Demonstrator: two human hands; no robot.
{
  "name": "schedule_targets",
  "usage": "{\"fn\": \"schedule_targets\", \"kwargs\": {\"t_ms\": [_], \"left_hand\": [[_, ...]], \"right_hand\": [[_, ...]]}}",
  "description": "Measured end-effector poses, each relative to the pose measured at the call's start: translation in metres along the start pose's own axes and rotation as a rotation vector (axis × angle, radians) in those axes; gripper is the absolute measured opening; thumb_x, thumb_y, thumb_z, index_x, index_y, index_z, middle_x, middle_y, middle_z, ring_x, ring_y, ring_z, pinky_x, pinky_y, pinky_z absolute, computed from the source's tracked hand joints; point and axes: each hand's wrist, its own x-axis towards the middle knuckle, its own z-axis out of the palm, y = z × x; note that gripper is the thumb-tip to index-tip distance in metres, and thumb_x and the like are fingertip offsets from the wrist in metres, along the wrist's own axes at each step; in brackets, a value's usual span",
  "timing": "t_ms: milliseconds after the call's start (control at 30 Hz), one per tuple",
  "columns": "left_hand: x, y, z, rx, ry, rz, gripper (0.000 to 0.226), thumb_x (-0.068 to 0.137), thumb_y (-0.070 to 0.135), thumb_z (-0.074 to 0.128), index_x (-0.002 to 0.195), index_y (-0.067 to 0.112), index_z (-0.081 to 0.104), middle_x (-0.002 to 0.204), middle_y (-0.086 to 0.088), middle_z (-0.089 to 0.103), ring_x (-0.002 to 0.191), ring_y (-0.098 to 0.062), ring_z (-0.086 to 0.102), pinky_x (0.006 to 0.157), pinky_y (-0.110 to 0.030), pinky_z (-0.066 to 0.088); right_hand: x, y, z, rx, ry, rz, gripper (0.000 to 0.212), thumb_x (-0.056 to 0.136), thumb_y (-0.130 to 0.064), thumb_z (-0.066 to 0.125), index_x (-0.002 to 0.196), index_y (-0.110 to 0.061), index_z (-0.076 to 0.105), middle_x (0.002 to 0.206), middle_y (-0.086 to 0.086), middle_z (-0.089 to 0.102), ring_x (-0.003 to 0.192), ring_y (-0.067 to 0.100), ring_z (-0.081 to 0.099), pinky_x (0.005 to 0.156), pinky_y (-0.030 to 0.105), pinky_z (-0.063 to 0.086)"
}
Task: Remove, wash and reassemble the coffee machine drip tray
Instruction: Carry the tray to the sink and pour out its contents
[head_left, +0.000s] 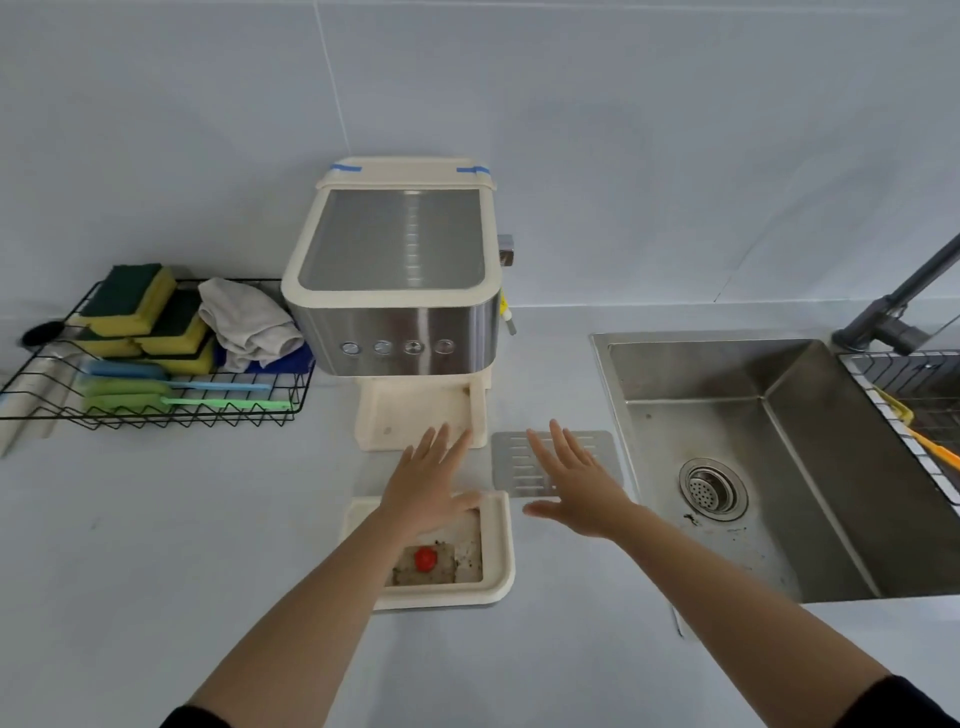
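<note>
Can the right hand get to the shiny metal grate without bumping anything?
Probably yes. The right hand is open and already over the metal grate, which lies flat on the counter with nothing on top.

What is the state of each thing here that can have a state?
Drip tray: out of the machine, on the counter, dirty inside.
Metal grate: off the tray, flat on the counter.
Coffee machine: tray slot empty.
Sink: no water, specks near drain.
Left hand: open, above tray.
Right hand: open, above grate.

Bare forearms, dark sleeves pushed up near the elbows, no rings or watch.
</note>
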Motion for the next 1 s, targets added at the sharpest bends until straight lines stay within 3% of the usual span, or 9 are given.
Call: {"fn": "schedule_targets", "kwargs": {"t_ms": [433,667,767,833,933,1000], "left_hand": [[-0.084,-0.068,0.038,-0.263,0.047,-0.125,0.105,0.074,0.063,0.058,0.146,0.028,-0.011,0.156,-0.009,-0.015,0.145,-0.026,-0.009,0.117,-0.04,0.007],[-0.1,-0.073,0.05,-0.398,0.035,-0.173,0.12,0.062,0.054,0.073,0.146,0.029,-0.009,0.154,-0.009,-0.022,0.145,-0.028,0.003,0.114,-0.044,0.025],[-0.102,-0.078,0.056,-0.438,0.007,-0.165,0.122,0.063,0.048,0.076,0.146,0.028,-0.011,0.155,-0.008,-0.021,0.145,-0.025,0.008,0.111,-0.042,0.03],[-0.102,-0.079,0.057,-0.444,0.012,-0.154,0.119,0.066,0.043,0.075,0.146,0.026,-0.011,0.155,-0.007,-0.02,0.144,-0.025,0.017,0.108,-0.039,0.035],[-0.098,-0.079,0.057,-0.419,0.021,-0.148,0.116,0.069,0.04,0.074,0.147,0.023,-0.01,0.156,-0.007,-0.018,0.141,-0.025,0.024,0.104,-0.036,0.037],[-0.094,-0.08,0.057,-0.4,0.032,-0.134,0.116,0.067,0.042,0.074,0.147,0.022,-0.008,0.156,-0.006,-0.014,0.138,-0.026,0.03,0.101,-0.036,0.04]], "right_hand": [[-0.022,-0.066,0.052,0.236,-0.033,0.082,0.118,0.074,-0.053,0.066,0.145,-0.018,-0.022,0.154,0.01,-0.026,0.145,0.026,-0.018,0.118,0.041,0.004],[-0.03,-0.079,0.069,0.34,-0.032,0.154,0.129,0.069,-0.05,0.072,0.143,-0.012,-0.028,0.153,0.016,-0.027,0.144,0.029,-0.021,0.117,0.045,0.008],[-0.031,-0.082,0.072,0.434,-0.029,0.173,0.132,0.066,-0.046,0.076,0.143,-0.014,-0.027,0.155,0.014,-0.018,0.146,0.03,-0.008,0.117,0.046,0.017],[-0.031,-0.082,0.074,0.454,-0.007,0.164,0.135,0.056,-0.05,0.077,0.145,-0.02,-0.02,0.153,0.01,0.003,0.144,0.031,0.013,0.112,0.048,0.033],[-0.032,-0.079,0.078,0.474,0.044,0.182,0.129,0.05,-0.048,0.079,0.146,-0.022,-0.004,0.139,0.001,0.025,0.128,0.023,0.04,0.096,0.041,0.05],[-0.032,-0.08,0.078,0.486,0.08,0.154,0.124,0.055,-0.038,0.082,0.145,-0.019,0.0,0.134,-0.001,0.029,0.119,0.018,0.047,0.091,0.036,0.053]]}}
